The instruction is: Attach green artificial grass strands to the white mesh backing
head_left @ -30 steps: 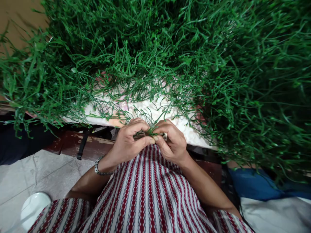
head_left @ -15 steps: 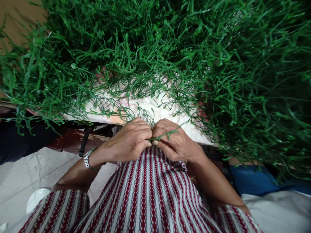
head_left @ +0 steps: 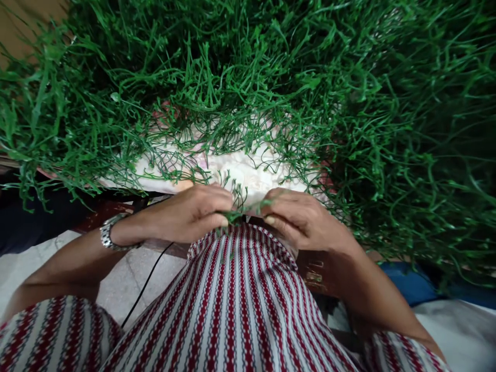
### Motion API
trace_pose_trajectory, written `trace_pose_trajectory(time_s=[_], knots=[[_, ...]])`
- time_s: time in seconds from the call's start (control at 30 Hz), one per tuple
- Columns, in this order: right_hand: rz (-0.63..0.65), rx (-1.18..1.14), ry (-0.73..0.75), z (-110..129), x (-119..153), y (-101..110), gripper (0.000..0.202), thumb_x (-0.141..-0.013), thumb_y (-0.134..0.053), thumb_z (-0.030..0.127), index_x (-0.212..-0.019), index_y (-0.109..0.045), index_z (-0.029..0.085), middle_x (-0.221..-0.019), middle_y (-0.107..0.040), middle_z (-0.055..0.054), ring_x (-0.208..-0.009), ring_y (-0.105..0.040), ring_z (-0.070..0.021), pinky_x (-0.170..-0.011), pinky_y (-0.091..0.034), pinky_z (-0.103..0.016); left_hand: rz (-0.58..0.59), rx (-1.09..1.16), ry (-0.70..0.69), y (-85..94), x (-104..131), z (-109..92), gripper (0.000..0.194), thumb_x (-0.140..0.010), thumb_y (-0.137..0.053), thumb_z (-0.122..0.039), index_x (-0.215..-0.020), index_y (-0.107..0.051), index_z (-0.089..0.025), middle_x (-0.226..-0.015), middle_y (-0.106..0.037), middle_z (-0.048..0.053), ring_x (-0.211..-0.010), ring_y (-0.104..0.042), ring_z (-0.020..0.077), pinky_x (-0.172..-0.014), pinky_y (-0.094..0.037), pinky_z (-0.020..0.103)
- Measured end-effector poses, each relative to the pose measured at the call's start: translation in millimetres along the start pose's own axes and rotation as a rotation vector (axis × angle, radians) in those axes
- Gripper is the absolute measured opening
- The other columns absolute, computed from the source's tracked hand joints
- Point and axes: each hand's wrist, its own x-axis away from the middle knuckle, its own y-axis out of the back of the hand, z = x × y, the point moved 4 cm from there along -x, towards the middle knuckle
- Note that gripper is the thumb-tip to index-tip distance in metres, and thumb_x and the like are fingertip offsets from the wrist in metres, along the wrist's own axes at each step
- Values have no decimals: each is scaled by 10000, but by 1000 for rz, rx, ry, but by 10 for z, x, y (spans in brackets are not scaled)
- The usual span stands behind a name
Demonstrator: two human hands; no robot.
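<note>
- The left hand (head_left: 197,211) has its thumb and fingers closed on a small tuft of thin, branching green stems (head_left: 234,217), in front of the person's waist.
- The right hand (head_left: 306,218) is curled, thumb near its index finger, apart from the left; blurred green shows at its fingertips, and whether they grip it cannot be told.
- Just beyond both hands, a cream, patterned covering (head_left: 253,180) spreads over the bench, under a large, tangled heap of green stems (head_left: 248,67).
- A silver, linked metal wristband (head_left: 106,235) circles the left wrist.
</note>
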Motion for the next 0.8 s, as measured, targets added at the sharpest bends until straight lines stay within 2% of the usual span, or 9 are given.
trace_pose_trajectory(time_s=[0.1,0.2,0.27,0.4,0.53,0.7,0.8], knots=[[-191,-100,-69,-36,-58,-25,88,-883,-444,201,-871,-524,166,-805,-556,-56,-770,-528,-147,-683,-444,-285,-239,126,55,43,-37,59,272,-795,-536,-149,-553,-414,-174,-571,-415,-27,-576,-420,104,-570,-343,239],[-375,-256,-108,-50,-125,-185,104,-893,-428,230,-871,-503,162,-843,-539,-66,-807,-533,-154,-707,-458,-301,-463,218,102,-25,-59,102,212,-759,-592,-132,-572,-495,-153,-574,-460,-30,-579,-447,87,-561,-349,211],[-468,-303,-142,-59,-143,-291,84,-897,-421,222,-872,-479,167,-835,-525,-53,-769,-525,-138,-683,-454,-285,-556,261,126,-91,-52,119,203,-754,-601,-138,-569,-518,-144,-557,-449,-36,-559,-427,76,-548,-341,203],[-554,-204,-210,-55,-127,-379,55,-897,-433,214,-907,-471,176,-774,-495,-17,-680,-494,-112,-627,-432,-254,-593,432,238,-229,-14,194,206,-772,-586,-196,-581,-538,-134,-554,-428,-34,-536,-379,71,-518,-319,200],[-591,-32,-176,-9,-111,-375,85,-899,-422,199,-936,-493,168,-795,-520,-42,-732,-505,-137,-648,-441,-278,-650,658,330,-359,23,304,195,-782,-593,-276,-644,-578,-138,-605,-480,-14,-570,-420,88,-546,-359,208],[-643,75,-42,23,-84,-415,250,-861,-479,127,-1108,-511,144,-884,-557,-96,-821,-516,-175,-666,-463,-319,-721,876,316,-490,-20,364,204,-754,-634,-320,-657,-629,-140,-606,-519,-5,-584,-466,103,-574,-396,218],[-655,58,-32,-11,-67,-429,307,-842,-522,140,-1148,-516,155,-897,-564,-99,-844,-528,-185,-659,-473,-328,-783,905,289,-500,-47,366,207,-741,-647,-333,-662,-652,-141,-599,-546,-2,-571,-467,102,-562,-391,218]])
